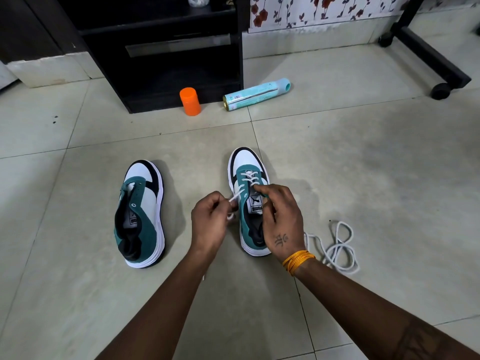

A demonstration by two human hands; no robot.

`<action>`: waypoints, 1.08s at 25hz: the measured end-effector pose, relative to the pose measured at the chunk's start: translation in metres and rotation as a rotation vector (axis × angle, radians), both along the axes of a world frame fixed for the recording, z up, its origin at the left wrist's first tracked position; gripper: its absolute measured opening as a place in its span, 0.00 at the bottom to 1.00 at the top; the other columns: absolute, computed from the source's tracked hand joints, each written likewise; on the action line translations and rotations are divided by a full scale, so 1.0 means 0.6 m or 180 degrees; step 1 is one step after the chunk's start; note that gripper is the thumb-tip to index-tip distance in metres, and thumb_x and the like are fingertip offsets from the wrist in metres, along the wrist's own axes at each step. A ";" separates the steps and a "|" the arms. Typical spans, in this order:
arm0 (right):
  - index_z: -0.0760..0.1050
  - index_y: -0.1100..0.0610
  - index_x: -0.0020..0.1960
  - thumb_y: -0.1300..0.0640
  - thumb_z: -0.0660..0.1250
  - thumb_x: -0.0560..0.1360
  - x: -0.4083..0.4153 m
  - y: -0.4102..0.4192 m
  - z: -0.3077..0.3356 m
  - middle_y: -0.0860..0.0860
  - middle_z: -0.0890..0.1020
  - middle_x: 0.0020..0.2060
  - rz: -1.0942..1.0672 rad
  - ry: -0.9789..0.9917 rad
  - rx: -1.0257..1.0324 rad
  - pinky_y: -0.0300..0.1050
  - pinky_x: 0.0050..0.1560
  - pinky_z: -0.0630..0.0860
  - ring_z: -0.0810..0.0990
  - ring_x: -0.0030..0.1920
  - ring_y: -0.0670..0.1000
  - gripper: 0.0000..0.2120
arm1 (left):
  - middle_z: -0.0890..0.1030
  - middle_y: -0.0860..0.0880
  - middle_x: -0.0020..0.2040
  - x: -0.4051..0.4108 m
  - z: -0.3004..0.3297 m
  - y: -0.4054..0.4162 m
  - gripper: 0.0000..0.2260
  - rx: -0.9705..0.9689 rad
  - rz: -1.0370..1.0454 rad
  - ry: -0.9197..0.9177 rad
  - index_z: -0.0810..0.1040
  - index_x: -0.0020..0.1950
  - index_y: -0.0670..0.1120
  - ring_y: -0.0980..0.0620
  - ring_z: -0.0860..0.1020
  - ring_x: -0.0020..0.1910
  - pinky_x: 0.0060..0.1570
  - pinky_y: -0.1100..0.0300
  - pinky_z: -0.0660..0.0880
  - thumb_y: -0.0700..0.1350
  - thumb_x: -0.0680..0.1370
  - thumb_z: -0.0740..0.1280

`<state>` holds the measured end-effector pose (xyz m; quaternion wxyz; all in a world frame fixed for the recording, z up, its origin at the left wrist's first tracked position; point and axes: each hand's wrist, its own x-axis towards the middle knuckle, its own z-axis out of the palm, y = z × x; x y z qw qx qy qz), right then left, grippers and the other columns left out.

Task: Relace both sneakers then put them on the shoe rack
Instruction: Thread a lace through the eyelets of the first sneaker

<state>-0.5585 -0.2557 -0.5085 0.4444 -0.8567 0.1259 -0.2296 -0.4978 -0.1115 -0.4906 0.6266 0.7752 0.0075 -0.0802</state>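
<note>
Both hands work the right sneaker (248, 201): left hand (209, 222) pinches the lace (235, 197), right hand (279, 216) pinches at an eyelet — uneven pull risks skipping one.

Bare forearms, no sleeves. Orange thread bracelet (298, 261) wound round the right wrist, small dark tattoo (281, 239) on the back of the right hand (281, 224). Bigger tattoo (420, 339) on the right forearm.

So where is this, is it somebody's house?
Probably yes, a room at home: a tiled floor, flowered wallpaper low on the wall, and a black shelf unit with an orange bottle standing beside it.
</note>
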 end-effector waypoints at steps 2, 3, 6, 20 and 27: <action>0.79 0.49 0.65 0.64 0.59 0.80 -0.001 0.000 -0.002 0.46 0.78 0.58 0.0001 0.0002 0.0004 0.45 0.61 0.76 0.78 0.59 0.46 0.19 | 0.80 0.44 0.35 -0.002 0.011 -0.007 0.08 -0.0954 0.0187 0.0751 0.70 0.36 0.34 0.51 0.80 0.36 0.39 0.58 0.80 0.28 0.75 0.60; 0.79 0.49 0.65 0.64 0.59 0.80 -0.001 -0.001 -0.003 0.46 0.78 0.58 0.0000 0.0001 0.0005 0.46 0.61 0.76 0.78 0.60 0.46 0.19 | 0.81 0.41 0.37 0.000 0.011 -0.006 0.08 -0.1181 0.0240 0.0931 0.71 0.36 0.35 0.48 0.82 0.39 0.41 0.57 0.81 0.27 0.74 0.59; 0.79 0.49 0.65 0.65 0.60 0.81 0.000 0.000 -0.003 0.46 0.78 0.58 -0.0036 0.0015 0.0032 0.45 0.61 0.76 0.78 0.60 0.46 0.19 | 0.83 0.37 0.42 0.005 0.001 0.001 0.07 -0.1209 0.0255 0.1093 0.75 0.37 0.36 0.41 0.84 0.44 0.49 0.52 0.82 0.30 0.75 0.61; 0.78 0.50 0.65 0.63 0.58 0.79 -0.001 0.002 0.003 0.47 0.77 0.59 -0.0063 0.0013 -0.0086 0.46 0.60 0.77 0.78 0.60 0.48 0.19 | 0.77 0.51 0.34 0.051 0.015 0.002 0.04 0.1665 -0.0514 -0.0606 0.74 0.45 0.43 0.56 0.75 0.32 0.31 0.65 0.67 0.40 0.80 0.64; 0.77 0.48 0.66 0.64 0.59 0.80 -0.002 0.001 0.008 0.46 0.77 0.60 -0.0177 0.0142 -0.0294 0.49 0.56 0.79 0.79 0.59 0.49 0.20 | 0.84 0.46 0.44 0.095 0.081 0.047 0.10 0.2860 -0.1573 -0.1013 0.81 0.47 0.46 0.41 0.80 0.47 0.46 0.50 0.75 0.45 0.84 0.62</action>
